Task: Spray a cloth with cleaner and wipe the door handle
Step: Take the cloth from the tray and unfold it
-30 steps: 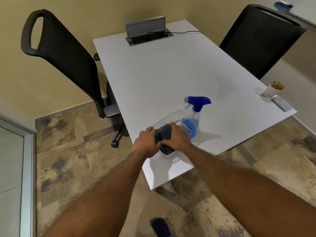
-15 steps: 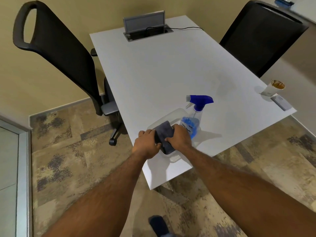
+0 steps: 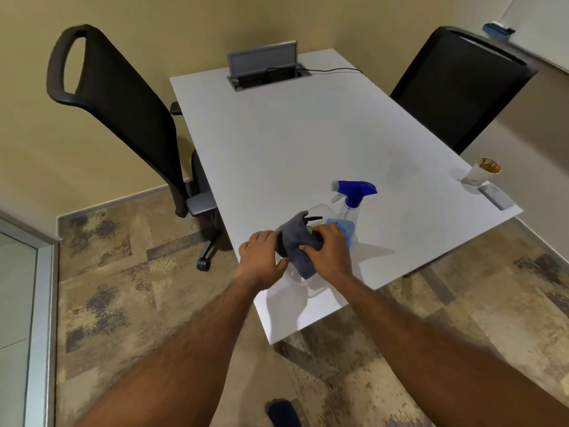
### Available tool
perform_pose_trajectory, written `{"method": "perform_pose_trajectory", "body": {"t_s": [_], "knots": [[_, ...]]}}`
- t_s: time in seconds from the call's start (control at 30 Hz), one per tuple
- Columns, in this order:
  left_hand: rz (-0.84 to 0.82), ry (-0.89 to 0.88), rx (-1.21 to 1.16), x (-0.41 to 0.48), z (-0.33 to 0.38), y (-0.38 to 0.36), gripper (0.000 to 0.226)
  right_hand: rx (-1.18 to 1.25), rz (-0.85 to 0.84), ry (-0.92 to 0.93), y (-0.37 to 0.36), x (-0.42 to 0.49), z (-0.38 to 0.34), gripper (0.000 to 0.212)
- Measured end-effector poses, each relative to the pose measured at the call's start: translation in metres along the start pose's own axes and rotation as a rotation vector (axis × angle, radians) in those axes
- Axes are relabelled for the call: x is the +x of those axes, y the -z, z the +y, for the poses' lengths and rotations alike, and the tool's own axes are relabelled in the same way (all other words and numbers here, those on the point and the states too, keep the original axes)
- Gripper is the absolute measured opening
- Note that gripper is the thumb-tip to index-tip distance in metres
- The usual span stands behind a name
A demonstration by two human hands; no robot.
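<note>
A grey cloth (image 3: 297,238) is lifted over a clear plastic tub (image 3: 318,289) near the white table's front corner. My right hand (image 3: 328,252) grips the cloth's right side. My left hand (image 3: 263,257) holds its left edge. Under the raised cloth a black and green item (image 3: 311,224) shows inside the tub. A spray bottle (image 3: 351,208) with a blue trigger head and blue liquid stands upright just behind my right hand. No door handle is in view.
The white table (image 3: 308,143) has a grey cable box (image 3: 264,67) at its far end and a paper cup (image 3: 482,174) and small grey device (image 3: 497,197) at its right edge. Black chairs (image 3: 123,103) (image 3: 455,84) stand on both sides. A glass door frame (image 3: 43,318) is at left.
The cloth has been raised and bunched up out of the tub between both hands, uncovering a black and green item beneath it. The camera has drawn back slightly.
</note>
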State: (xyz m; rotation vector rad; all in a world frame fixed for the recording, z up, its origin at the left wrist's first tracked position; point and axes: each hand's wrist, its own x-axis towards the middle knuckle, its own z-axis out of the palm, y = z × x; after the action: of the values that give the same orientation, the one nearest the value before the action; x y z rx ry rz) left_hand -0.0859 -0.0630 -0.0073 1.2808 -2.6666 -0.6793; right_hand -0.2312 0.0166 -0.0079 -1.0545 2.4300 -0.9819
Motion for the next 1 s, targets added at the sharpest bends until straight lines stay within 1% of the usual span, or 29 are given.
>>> {"method": "perform_pose_trajectory", "body": {"t_s": [0.1, 0.17, 0.23, 0.33, 0.4, 0.43, 0.6, 0.63, 0.7, 0.8, 0.83, 0.9, 0.93, 1.0], "knots": [[0.053, -0.024, -0.139, -0.003, 0.003, 0.009, 0.062, 0.069, 0.005, 0.011, 0.011, -0.003, -0.008, 0.031], [0.08, 0.021, -0.326, -0.009, 0.009, 0.018, 0.062, 0.098, 0.011, 0.029, 0.021, -0.006, -0.013, 0.031], [0.059, 0.175, -0.565, -0.015, 0.015, 0.027, 0.068, 0.151, 0.011, 0.044, 0.029, -0.012, -0.016, 0.032], [-0.085, 0.411, -0.98, -0.025, 0.022, 0.038, 0.075, 0.225, 0.001, 0.101, 0.035, -0.03, -0.02, 0.03], [-0.14, 0.486, -1.226, -0.034, 0.022, 0.043, 0.069, 0.196, -0.022, 0.223, 0.035, -0.045, -0.02, 0.028], [-0.125, 0.502, -1.284, -0.039, 0.02, 0.044, 0.065, 0.175, -0.04, 0.281, 0.034, -0.052, -0.019, 0.029], [-0.006, 0.507, -1.366, -0.07, 0.003, 0.037, 0.054, 0.231, -0.119, 0.382, 0.038, -0.075, -0.017, 0.048], [0.01, 0.499, -1.372, -0.074, 0.0, 0.037, 0.05, 0.266, -0.131, 0.379, 0.038, -0.078, -0.018, 0.051], [0.026, 0.467, -1.355, -0.08, -0.005, 0.038, 0.038, 0.375, -0.152, 0.286, 0.039, -0.081, -0.021, 0.054], [0.007, 0.416, -1.332, -0.088, -0.01, 0.041, 0.023, 0.603, -0.263, 0.037, 0.04, -0.079, -0.031, 0.052], [-0.004, 0.404, -1.336, -0.091, -0.01, 0.042, 0.022, 0.658, -0.322, -0.031, 0.039, -0.078, -0.034, 0.054], [-0.027, 0.392, -1.365, -0.095, -0.01, 0.044, 0.024, 0.671, -0.41, -0.11, 0.037, -0.077, -0.039, 0.06], [-0.036, 0.393, -1.393, -0.097, -0.01, 0.045, 0.025, 0.669, -0.443, -0.127, 0.036, -0.077, -0.042, 0.058], [-0.034, 0.41, -1.465, -0.098, -0.012, 0.047, 0.027, 0.7, -0.494, -0.161, 0.035, -0.081, -0.047, 0.048]]}}
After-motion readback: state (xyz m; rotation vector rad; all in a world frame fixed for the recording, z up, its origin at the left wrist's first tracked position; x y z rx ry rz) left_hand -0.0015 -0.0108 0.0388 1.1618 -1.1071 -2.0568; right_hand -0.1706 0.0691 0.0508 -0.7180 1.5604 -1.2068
